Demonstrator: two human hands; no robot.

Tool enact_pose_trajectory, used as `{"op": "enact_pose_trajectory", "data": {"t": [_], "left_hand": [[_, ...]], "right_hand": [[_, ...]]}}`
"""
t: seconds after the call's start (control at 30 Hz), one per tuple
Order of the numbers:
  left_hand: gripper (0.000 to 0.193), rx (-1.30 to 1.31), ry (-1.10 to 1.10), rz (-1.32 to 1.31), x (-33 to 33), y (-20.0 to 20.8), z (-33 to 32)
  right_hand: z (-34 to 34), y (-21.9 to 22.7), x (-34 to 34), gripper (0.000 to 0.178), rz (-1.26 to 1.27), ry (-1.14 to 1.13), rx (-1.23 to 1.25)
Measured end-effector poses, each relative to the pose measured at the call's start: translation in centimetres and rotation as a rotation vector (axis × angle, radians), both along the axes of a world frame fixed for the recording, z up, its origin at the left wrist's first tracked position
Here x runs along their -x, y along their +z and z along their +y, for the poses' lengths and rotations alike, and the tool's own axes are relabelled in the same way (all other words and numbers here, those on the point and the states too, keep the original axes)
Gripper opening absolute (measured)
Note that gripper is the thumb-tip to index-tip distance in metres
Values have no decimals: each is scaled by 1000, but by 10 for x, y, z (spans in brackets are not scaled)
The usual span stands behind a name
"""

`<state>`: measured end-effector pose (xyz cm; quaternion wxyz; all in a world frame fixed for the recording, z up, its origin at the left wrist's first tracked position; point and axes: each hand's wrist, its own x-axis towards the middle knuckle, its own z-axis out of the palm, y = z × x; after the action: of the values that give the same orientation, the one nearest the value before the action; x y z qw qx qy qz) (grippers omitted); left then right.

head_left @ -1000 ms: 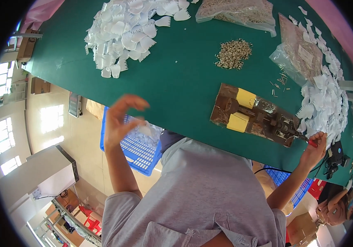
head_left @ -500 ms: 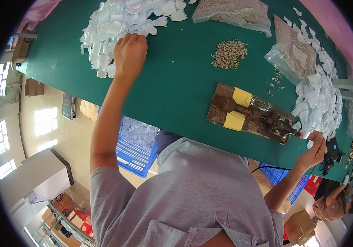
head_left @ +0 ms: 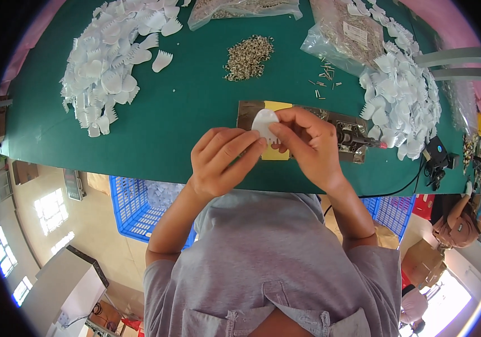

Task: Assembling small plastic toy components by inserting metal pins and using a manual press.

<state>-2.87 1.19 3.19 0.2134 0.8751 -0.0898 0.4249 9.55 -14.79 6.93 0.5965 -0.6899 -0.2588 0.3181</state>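
In front of my body a white plastic piece (head_left: 264,119) with a rounded top is held upright between both hands. The thumb and fingers of my right hand (head_left: 314,143) pinch its right side. My left hand (head_left: 220,160) has its fingertips closed against the lower left of the same piece. Behind and under the hands lies a brown metal jig (head_left: 246,112) with yellow pads (head_left: 274,155), partly covered by my fingers. The jig's toggle clamp (head_left: 355,137), with a red tip, extends to the right of my right hand.
Toothed white pieces form a left pile (head_left: 100,70) and a right pile (head_left: 406,98). Small metal clips (head_left: 249,58) are heaped behind the jig; loose pins (head_left: 326,72) lie near clear bags (head_left: 344,36). A black device (head_left: 437,154) stands at the right edge; a blue basket (head_left: 125,210) sits below the table.
My left hand has left the left pile and my right hand the clamp's tip; both have come together over the jig, holding a white piece. The view has shifted right.
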Motion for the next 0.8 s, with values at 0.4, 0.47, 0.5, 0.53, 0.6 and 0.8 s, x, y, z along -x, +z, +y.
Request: {"op": "enact_pose_trajectory", "data": {"t": [0.4, 0.47, 0.5, 0.53, 0.6, 0.8], "left_hand": [[21, 1380, -878, 372, -14, -1, 16], [19, 1352, -1023, 362, -17, -7, 16], [18, 1331, -888, 358, -12, -3, 11], [18, 1334, -898, 358, -5, 0, 9], [15, 1298, -524, 482, 8, 7, 11], [26, 438, -209, 550, -5, 12, -21]], "right_hand": [[-9, -3, 0, 19, 667, 205, -244], [-18, -4, -4, 16, 704, 239, -332], [-25, 17, -15, 14, 388, 206, -101], [-37, 29, -26, 14, 71, 171, 130], [-64, 15, -68, 16, -660, -315, 368], [-143, 0, -142, 32, -876, -9, 716]]}}
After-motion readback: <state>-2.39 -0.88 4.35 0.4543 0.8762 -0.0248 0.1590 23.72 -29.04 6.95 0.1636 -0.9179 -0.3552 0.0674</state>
